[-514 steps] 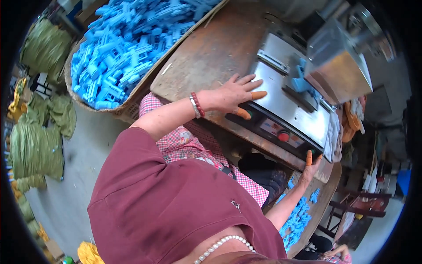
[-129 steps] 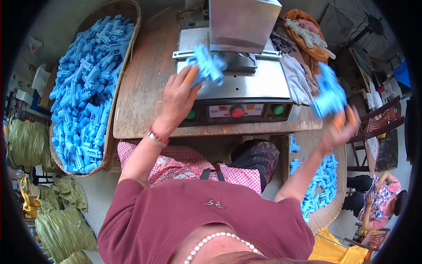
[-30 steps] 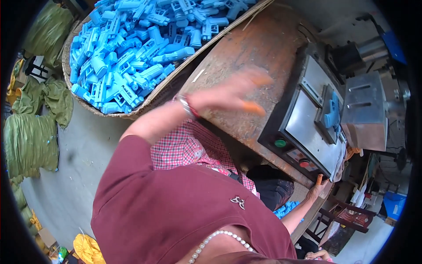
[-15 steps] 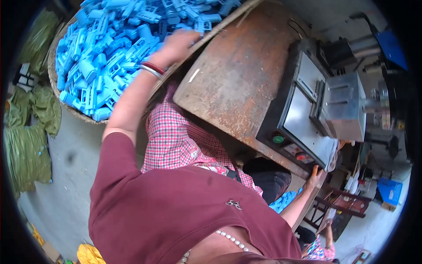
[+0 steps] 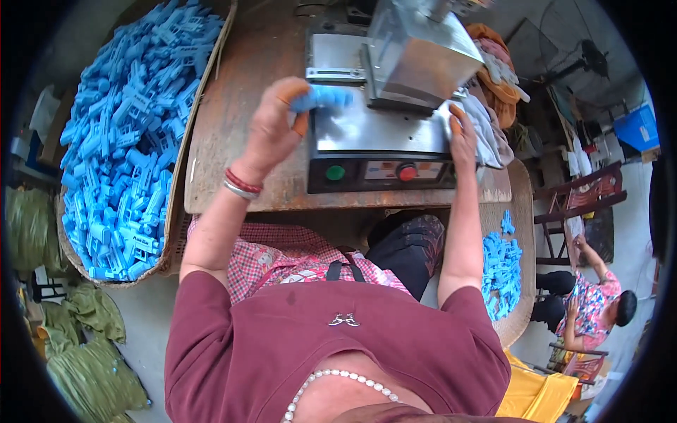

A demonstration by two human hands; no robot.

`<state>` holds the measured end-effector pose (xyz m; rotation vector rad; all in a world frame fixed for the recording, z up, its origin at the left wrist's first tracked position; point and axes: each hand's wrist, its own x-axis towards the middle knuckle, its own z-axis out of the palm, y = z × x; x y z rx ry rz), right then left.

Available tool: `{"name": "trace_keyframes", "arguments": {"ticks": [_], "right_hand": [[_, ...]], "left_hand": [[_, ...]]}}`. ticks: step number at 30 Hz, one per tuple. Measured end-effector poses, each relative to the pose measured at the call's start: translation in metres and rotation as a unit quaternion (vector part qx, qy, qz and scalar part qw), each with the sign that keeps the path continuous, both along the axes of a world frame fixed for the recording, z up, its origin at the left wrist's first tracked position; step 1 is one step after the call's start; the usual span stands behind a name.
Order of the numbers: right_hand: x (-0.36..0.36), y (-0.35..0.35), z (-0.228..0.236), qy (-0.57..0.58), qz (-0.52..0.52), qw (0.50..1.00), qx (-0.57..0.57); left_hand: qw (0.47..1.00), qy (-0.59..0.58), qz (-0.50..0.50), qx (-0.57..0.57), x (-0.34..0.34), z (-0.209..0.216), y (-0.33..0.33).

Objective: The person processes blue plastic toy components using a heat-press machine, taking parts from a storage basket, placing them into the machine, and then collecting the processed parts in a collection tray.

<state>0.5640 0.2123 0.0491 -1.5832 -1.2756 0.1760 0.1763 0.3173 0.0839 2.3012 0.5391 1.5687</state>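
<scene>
My left hand (image 5: 275,123) pinches a blue plastic toy gun (image 5: 323,97), blurred by motion, above the left part of the machine's metal plate (image 5: 360,130). Orange covers show on its thumb and a finger. At the machine's right edge, my right hand (image 5: 462,137) rests with fingers stretched upward and apart, next to a grey cloth. Nothing shows in its grasp. Over the plate stands a boxy metal head (image 5: 419,60). The machine's black front panel has a green button (image 5: 335,172) and a red knob (image 5: 407,171).
A large woven basket (image 5: 185,137) heaped with similar blue pieces stands left of the wooden table (image 5: 233,166). Another basket (image 5: 525,240) at right holds more. Cloths (image 5: 493,137) lie beside the machine. A co-worker (image 5: 589,303) sits at far right near a wooden chair (image 5: 582,194).
My left hand has come from the left basket over to the machine with a blue toy gun. The view has turned toward the machine, and my right hand is higher along its edge.
</scene>
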Motion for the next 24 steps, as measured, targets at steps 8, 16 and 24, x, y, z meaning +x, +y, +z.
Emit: {"name": "trace_keyframes", "arguments": {"ticks": [8, 16, 24], "right_hand": [[-0.007, 0.084, 0.003, -0.183, 0.069, 0.976, 0.097], [0.048, -0.13, 0.078, -0.215, -0.321, 0.901, 0.2], [0.059, -0.259, -0.013, -0.109, -0.36, 0.924, 0.071]], "left_hand": [[0.976, 0.095, 0.18, -0.073, 0.04, -0.03, -0.048], [0.984, 0.111, 0.115, 0.083, 0.091, -0.004, -0.046], [0.943, 0.305, 0.12, 0.058, 0.192, -0.009, 0.021]]}}
